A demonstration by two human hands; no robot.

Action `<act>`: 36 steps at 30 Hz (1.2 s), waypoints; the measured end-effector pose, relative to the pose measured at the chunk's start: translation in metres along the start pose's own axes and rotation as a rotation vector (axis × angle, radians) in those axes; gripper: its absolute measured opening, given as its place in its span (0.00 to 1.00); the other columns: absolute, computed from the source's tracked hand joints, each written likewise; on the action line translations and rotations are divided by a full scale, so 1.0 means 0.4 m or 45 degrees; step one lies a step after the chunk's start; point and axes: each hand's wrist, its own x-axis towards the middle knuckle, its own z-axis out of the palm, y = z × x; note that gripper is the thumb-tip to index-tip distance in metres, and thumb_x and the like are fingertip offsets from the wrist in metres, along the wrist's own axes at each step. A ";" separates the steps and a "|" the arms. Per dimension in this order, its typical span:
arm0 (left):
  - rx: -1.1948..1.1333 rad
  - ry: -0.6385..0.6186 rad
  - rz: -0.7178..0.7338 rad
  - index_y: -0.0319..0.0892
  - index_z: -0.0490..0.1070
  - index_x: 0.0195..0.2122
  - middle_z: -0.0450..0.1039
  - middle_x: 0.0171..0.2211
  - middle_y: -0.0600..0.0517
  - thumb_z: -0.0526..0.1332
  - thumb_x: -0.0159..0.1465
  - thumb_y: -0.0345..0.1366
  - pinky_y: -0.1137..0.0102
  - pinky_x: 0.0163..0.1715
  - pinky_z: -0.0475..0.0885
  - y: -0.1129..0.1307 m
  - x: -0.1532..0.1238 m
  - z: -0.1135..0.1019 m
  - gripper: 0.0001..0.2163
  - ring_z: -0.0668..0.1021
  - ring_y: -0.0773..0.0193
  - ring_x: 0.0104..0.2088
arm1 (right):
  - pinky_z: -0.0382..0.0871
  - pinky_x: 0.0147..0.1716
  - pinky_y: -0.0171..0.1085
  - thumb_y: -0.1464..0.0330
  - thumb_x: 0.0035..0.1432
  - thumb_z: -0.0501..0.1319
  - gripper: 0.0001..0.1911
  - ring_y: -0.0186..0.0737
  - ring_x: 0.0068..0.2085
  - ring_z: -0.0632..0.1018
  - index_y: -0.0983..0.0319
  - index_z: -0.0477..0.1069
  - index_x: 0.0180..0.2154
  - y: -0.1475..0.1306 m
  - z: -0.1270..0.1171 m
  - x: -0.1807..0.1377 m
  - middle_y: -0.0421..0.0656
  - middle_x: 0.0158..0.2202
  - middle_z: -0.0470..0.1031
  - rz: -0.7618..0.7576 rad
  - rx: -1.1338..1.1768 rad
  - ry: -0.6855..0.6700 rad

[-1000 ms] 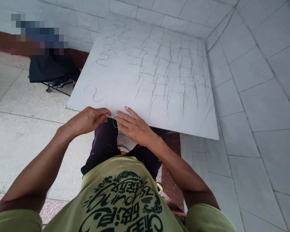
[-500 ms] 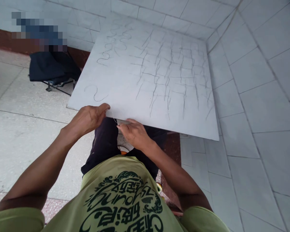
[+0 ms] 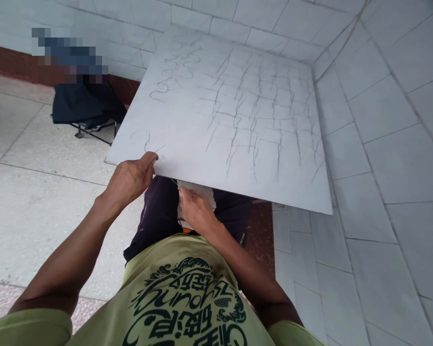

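A thin pale strand [image 3: 173,181], like thread or fine wire, shows between my hands at the near edge of a white board [image 3: 180,144]. My left hand [image 3: 133,175] is closed in a pinch over that edge, on the strand's left end. Just below the edge, in front of my lap, my right hand [image 3: 198,206] pinches the other end, its fingers curled. On the board are many thin dark wavy lines [image 3: 254,115], crossing in a grid, and several curly ones [image 3: 162,86] to the left. Whether these are loose strands or drawn marks I cannot tell.
A dark cloth [image 3: 88,103] lies over a folding stool at the left, with a blurred patch above it. Tiled walls [image 3: 386,144] stand behind and right of the board. Pale floor slabs [image 3: 32,206] spread out on the left.
My right hand has dropped a little away from the board's edge, and its fingers have curled in more. Less of the strand shows now. The whole view has shifted slightly.
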 end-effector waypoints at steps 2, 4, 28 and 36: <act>0.018 -0.008 0.001 0.44 0.71 0.50 0.80 0.30 0.48 0.54 0.73 0.40 0.71 0.27 0.67 0.001 0.001 0.003 0.11 0.80 0.57 0.29 | 0.76 0.39 0.41 0.74 0.71 0.51 0.17 0.45 0.32 0.82 0.68 0.70 0.57 -0.006 0.004 -0.004 0.46 0.30 0.80 0.137 0.112 -0.038; 0.053 -0.033 0.014 0.43 0.71 0.50 0.80 0.29 0.48 0.54 0.72 0.40 0.71 0.27 0.66 0.000 0.001 0.005 0.11 0.80 0.57 0.29 | 0.75 0.37 0.38 0.73 0.72 0.51 0.17 0.43 0.31 0.81 0.66 0.69 0.57 -0.015 0.000 -0.011 0.43 0.29 0.80 0.187 0.230 -0.062; 0.669 -0.356 0.381 0.38 0.69 0.52 0.72 0.23 0.49 0.47 0.72 0.33 0.67 0.23 0.61 0.026 -0.011 0.055 0.15 0.77 0.55 0.23 | 0.76 0.38 0.41 0.74 0.71 0.47 0.29 0.49 0.36 0.83 0.72 0.54 0.70 -0.025 -0.058 0.058 0.55 0.40 0.83 0.064 -0.201 -0.317; 0.415 -0.223 0.259 0.41 0.69 0.55 0.80 0.29 0.47 0.50 0.72 0.36 0.68 0.28 0.70 0.003 -0.002 0.053 0.15 0.81 0.56 0.27 | 0.73 0.40 0.39 0.61 0.71 0.59 0.27 0.42 0.34 0.81 0.63 0.60 0.66 0.005 -0.048 0.031 0.42 0.33 0.80 0.253 0.506 -0.121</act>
